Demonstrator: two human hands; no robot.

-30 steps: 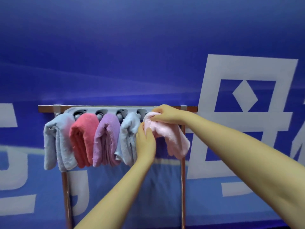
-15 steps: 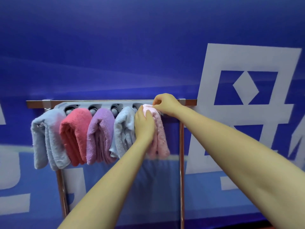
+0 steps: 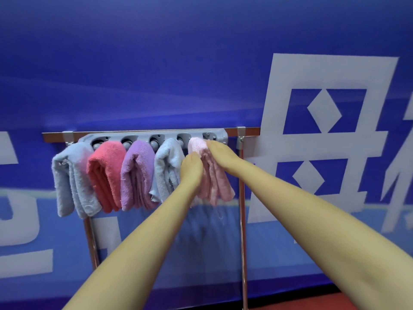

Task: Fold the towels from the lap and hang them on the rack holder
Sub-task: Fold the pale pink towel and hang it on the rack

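Since 0.5 s ago, right hand (image 3: 220,154) has dropped off the top of the grey rack holder (image 3: 154,135) onto the pink towel (image 3: 214,175), fingers extended and flat against it. Left hand (image 3: 191,170) presses the towel's left side, fingers straight, gripping nothing. Pink towel hangs from the rack holder's rightmost slot, beside a light-blue towel (image 3: 167,166).

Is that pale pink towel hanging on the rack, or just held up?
Hanging, it seems: the pink towel drapes folded from the rack holder, both hands flat against it; its hook is hidden.
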